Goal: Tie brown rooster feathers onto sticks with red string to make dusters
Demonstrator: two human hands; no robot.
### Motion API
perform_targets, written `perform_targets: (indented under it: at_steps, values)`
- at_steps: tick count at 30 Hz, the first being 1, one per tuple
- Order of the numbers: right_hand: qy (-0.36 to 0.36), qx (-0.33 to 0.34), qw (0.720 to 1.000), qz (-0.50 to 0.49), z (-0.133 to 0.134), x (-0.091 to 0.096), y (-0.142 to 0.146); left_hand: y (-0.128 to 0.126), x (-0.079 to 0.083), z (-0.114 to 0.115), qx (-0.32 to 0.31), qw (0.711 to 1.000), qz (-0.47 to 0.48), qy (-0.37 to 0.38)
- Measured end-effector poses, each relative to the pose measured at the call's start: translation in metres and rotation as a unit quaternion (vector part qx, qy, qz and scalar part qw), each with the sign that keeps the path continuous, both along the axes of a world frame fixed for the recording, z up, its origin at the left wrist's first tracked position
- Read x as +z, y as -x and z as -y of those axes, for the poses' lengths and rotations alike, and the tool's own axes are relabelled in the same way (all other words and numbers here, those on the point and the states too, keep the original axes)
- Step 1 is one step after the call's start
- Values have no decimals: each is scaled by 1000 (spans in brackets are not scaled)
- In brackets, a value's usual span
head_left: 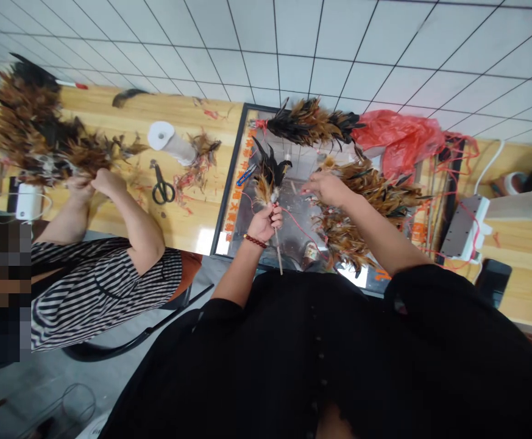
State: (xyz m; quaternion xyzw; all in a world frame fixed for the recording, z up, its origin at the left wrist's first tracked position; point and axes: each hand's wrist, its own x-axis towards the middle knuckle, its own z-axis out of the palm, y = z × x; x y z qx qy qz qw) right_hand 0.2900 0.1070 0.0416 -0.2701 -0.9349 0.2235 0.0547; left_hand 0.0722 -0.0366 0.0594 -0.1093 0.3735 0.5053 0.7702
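My left hand [264, 223] is closed around a thin wooden stick [278, 251] whose top carries a tuft of black and tan feathers [269, 174]. A red string [298, 230] runs from the stick toward my right side. My right hand [326, 186] hovers over a heap of brown feathers [370, 201], palm down, fingers bent as if pinching; what they hold is hidden. Both hands work above a dark framed glass board [233, 183] lying on the wooden table [197, 213].
A finished feather bundle [309, 122] and a red plastic bag [398, 143] lie at the back. Scissors [162, 186] and a white roll [170, 141] sit to the left. A person in a striped shirt [101, 286] handles another large feather cluster [41, 134].
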Motion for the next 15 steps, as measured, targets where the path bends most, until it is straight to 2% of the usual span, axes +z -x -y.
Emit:
perform_targets:
  at_steps: [3, 6, 11, 15]
  values:
    - [80, 32, 994, -64, 19, 24, 6, -6, -4, -2, -35, 999, -24, -7]
    - [142, 50, 985, -84, 31, 39, 17, -13, -4, -4, -77, 995, -48, -27]
    - [159, 83, 968, -177, 33, 40, 30, -21, 2, -3, -146, 982, -111, -44]
    - [162, 49, 962, -213, 37, 35, 33, -24, 3, 1, -161, 979, -111, -62]
